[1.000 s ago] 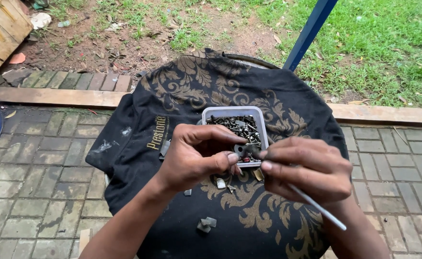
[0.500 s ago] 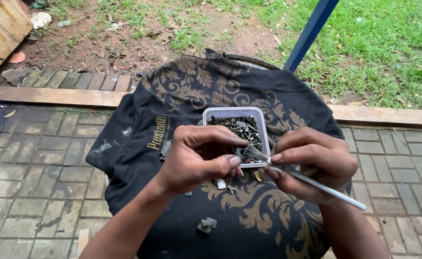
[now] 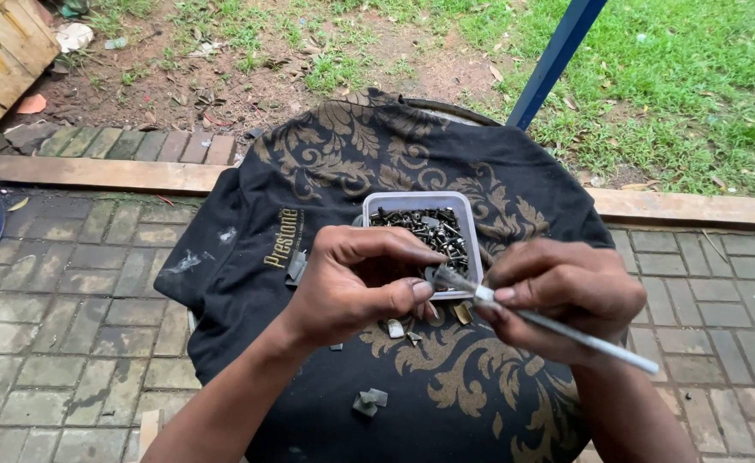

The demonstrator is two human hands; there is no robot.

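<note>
I see the thin grey rod [image 3: 566,330] pinched in my right hand [image 3: 566,296], its tip pointing toward 10 o'clock and meeting the fingertips of my left hand [image 3: 356,287] just in front of the near edge of the tub. The left thumb and forefinger are closed on something small at the rod's tip; it is too hidden to identify.

Judgement: this step goes best with the rod kept level and steady and the left pinch light, working right over the tub so a dropped piece falls back in.

The shallow rectangular white tub [image 3: 467,231] sits at the centre of the counter, touching the left fingers. It is filled with small dark screws [image 3: 424,227].

Loose metal bits [image 3: 399,328] lie just below the hands at 6 o'clock; another pair [image 3: 369,400] lies nearer me. A black cloth [image 3: 326,171] with gold scrollwork covers the counter.
</note>
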